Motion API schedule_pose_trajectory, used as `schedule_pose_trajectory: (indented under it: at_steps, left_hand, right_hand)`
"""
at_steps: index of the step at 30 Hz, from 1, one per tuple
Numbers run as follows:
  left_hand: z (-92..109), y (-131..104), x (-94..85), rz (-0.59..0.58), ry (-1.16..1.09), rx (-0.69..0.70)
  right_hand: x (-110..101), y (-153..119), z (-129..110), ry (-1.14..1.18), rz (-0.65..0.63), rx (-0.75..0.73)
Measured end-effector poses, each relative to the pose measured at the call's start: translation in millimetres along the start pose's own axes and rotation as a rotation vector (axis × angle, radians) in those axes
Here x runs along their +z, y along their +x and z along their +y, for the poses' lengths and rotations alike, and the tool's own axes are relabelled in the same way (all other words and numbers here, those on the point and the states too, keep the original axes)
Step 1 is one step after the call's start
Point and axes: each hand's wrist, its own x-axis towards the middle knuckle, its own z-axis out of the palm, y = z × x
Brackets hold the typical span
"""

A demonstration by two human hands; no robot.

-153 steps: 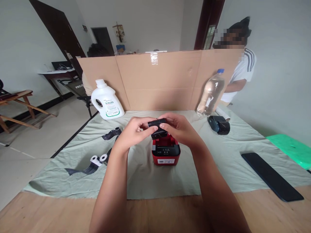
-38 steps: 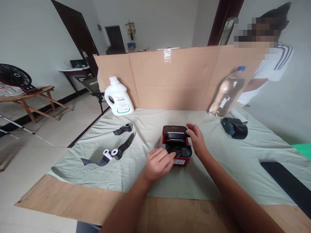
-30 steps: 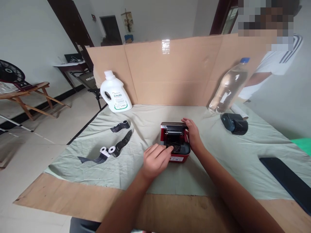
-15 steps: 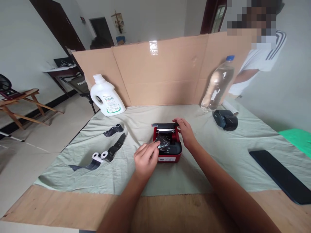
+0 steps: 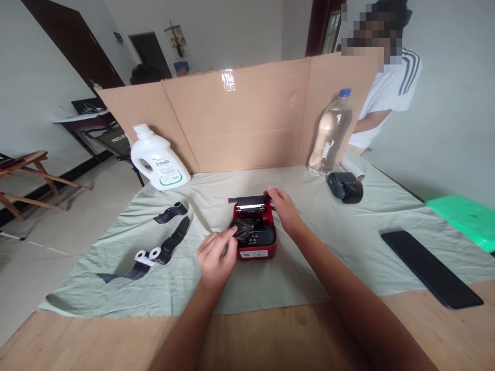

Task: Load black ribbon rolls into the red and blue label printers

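A small red and black receipt printer (image 5: 267,238) sits in the middle of the cloth, its lid (image 5: 247,199) raised. My left hand (image 5: 217,256) pinches a dark, crumpled piece of thermal paper (image 5: 246,226) over the printer's front and paper bay. How far the paper reaches inside is hard to make out. At the lid's right end, my right hand (image 5: 283,208) grips the edge between thumb and fingers. To the left lie several paper rolls with blackened strips: one roll (image 5: 177,208) farther back and a pair of rolls (image 5: 155,254) nearer me.
A white detergent bottle (image 5: 161,161) and a clear water bottle (image 5: 331,135) stand before a cardboard screen (image 5: 247,123). Right are a dark device with a black roll (image 5: 344,187), a black phone (image 5: 429,269) and a green plastic item (image 5: 460,219). Another person (image 5: 386,98) stands behind the screen.
The dark paper has shifted slightly left and up from the printer with my left hand. My right hand stays at the raised lid. The whole view has swung a little.
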Motion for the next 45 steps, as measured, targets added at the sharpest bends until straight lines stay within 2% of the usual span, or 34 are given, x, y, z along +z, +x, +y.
schedule_pose_trajectory:
  at_steps: [4, 8, 18, 27, 30, 36, 45]
  left_hand:
    - [0, -1, -1.4, -0.028, 0.016, 0.014]
    - [3, 2, -6.1, -0.002, 0.035, 0.072]
    - [10, 10, -24.5, -0.019, 0.063, 0.210]
    - [38, -8, -31.6, -0.124, 0.095, 0.305]
    - [42, -14, -33.3, -0.127, 0.107, 0.302]
    - [34, -23, -35.3, -0.171, 0.109, 0.255]
    - [33, -28, -24.6, -0.215, 0.090, 0.202]
  right_hand:
    - [0, -2, -2, 0.004, 0.000, 0.005]
    - [1, -2, -3, 0.006, -0.001, 0.017]
    - [2, -2, 0, 0.001, 0.018, 0.012]
    - [4, -19, 8, -0.019, 0.081, -0.048]
    - [3, -30, 11, -0.015, 0.096, -0.039]
    - [1, -43, 20, 0.045, 0.091, -0.004]
    - [8, -22, 11, 0.029, 0.106, -0.007]
